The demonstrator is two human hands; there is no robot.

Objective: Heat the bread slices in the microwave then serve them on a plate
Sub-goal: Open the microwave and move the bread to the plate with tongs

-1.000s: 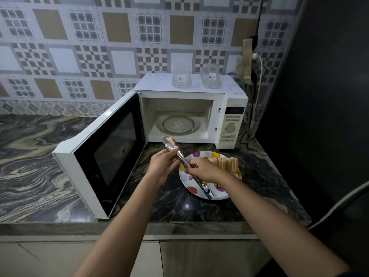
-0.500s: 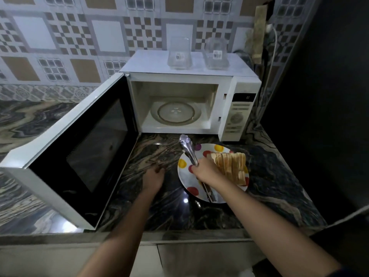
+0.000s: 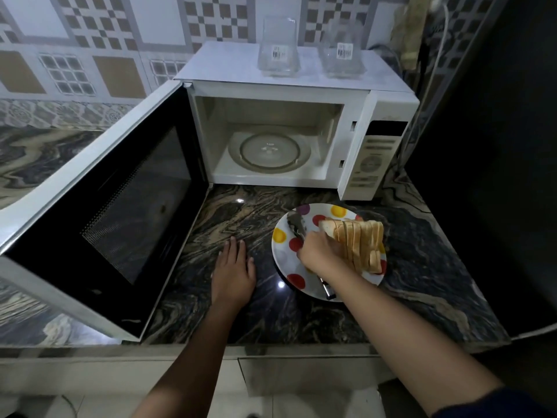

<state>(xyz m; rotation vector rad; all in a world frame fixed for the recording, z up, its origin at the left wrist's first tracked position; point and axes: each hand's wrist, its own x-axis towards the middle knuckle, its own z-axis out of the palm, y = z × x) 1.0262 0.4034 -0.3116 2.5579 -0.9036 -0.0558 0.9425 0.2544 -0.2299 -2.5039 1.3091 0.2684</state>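
Patterned tiles covered the wall behind a dark marbled table point(image 3: 259, 206), where a white microwave point(image 3: 301, 95) stood with its door point(image 3: 99, 212) swung fully open to the left. Its glass turntable point(image 3: 269, 152) was bare. Two clear containers point(image 3: 278, 49) stood on top of the oven.

Just in front of the microwave lay a dotted plate point(image 3: 286, 257) with the bread point(image 3: 358, 242), a row of slices standing on edge and leaning together on the plate's right half. The right hand point(image 3: 319, 251) was closed around metal tongs point(image 3: 297, 226), whose tips lay on the plate just left of the slices; their rear end stuck out behind the wrist. The left hand point(image 3: 233, 270) held nothing and lay flat, fingers spread, on the table beside the plate.

The heating had not begun, since no bread was inside the oven. The step in hand seemed to be taking slices with the tongs. To do it well, I think the tongs should open wide and close gently on one or two slices near the end of the row, because soft bread tears or is crushed under strong pressure. The free hand could steady the plate so that it does not slide.
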